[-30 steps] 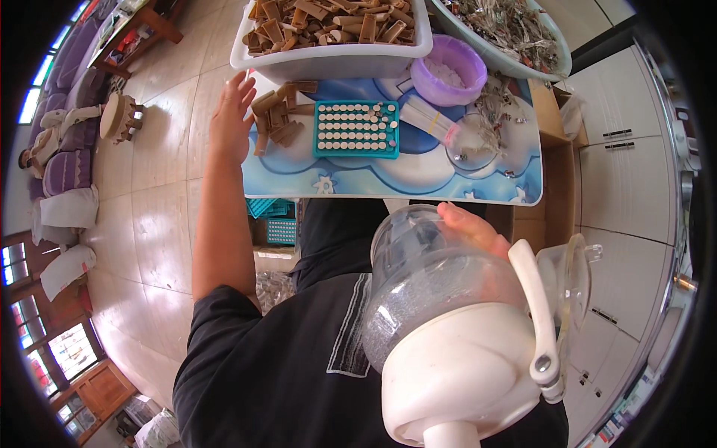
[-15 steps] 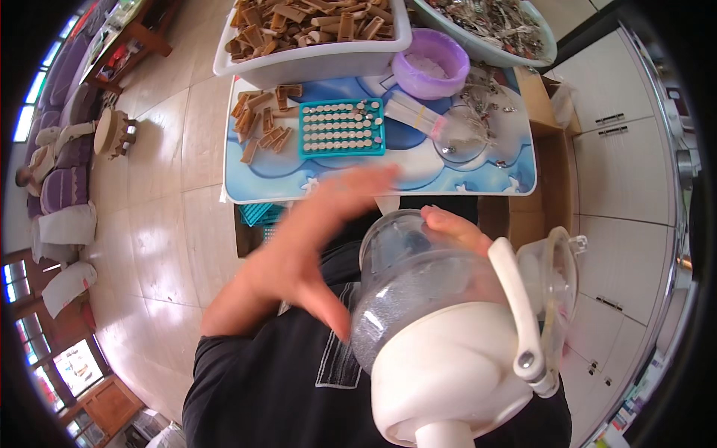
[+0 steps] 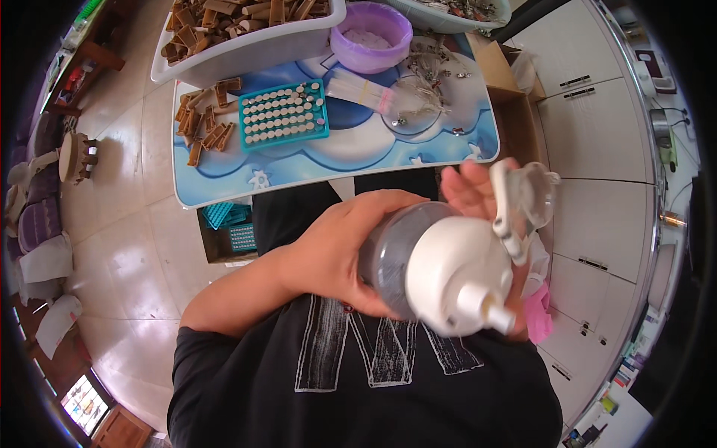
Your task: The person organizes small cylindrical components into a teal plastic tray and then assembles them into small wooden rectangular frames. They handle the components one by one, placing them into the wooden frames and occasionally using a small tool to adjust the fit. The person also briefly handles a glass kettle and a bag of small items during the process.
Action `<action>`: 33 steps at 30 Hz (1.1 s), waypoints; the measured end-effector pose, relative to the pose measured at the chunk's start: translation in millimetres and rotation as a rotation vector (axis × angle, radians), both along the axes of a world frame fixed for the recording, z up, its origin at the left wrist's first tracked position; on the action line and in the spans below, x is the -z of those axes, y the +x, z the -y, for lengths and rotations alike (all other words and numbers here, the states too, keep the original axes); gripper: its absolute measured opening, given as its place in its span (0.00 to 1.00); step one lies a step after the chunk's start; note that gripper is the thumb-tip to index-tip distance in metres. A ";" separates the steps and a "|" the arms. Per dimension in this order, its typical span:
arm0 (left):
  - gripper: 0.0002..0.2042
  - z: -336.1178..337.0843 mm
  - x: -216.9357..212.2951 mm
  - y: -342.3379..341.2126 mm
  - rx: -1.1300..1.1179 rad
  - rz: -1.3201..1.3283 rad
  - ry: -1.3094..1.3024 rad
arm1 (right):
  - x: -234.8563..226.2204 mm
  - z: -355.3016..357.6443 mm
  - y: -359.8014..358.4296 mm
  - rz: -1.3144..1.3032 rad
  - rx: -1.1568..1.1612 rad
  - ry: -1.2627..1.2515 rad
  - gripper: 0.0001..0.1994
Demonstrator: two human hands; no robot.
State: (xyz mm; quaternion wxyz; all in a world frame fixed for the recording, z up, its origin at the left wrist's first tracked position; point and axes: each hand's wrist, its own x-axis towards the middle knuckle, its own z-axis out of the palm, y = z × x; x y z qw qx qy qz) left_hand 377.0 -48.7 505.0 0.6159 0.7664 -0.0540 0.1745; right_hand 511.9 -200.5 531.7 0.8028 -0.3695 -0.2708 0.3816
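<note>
I see both hands around a clear plastic jar with a white base and a small white spout [image 3: 448, 269], held close to the chest above the black shirt [image 3: 358, 373]. The left hand [image 3: 336, 254] wraps the transparent wall of the jar from the side, with the fingers curled around it, so I judge it carries most of the weight. The right hand [image 3: 470, 187] is behind the jar, and its fingers show near the hinged clear lid with a white handle strip [image 3: 523, 201]; it touches the jar, but I cannot tell how firmly it grips. The jar is tilted with its white base toward the camera, and I think this is why both hands must support it.

In front of the person stands a low table with a blue and white cloud pattern [image 3: 336, 160]. On it lie a teal tray filled with small round pieces [image 3: 284, 113], some loose brown wooden pieces [image 3: 205, 127], a purple round bowl with white content [image 3: 371, 33] and a white tub full of brown wooden pieces [image 3: 246, 33]. White cabinets [image 3: 590, 127] are at the right. Nothing stands between the jar and the table.
</note>
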 end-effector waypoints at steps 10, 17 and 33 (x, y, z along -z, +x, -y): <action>0.47 18.3 33.0 29.8 -0.006 -0.252 0.077 | 2.1 42.0 37.8 0.963 0.251 -0.271 0.52; 0.47 27.8 49.6 35.8 0.046 -0.412 -0.051 | -11.7 37.9 43.7 1.559 0.260 -0.516 0.38; 0.48 33.9 42.3 54.6 0.048 -0.030 0.157 | -42.2 75.5 58.1 0.766 0.354 -0.563 0.11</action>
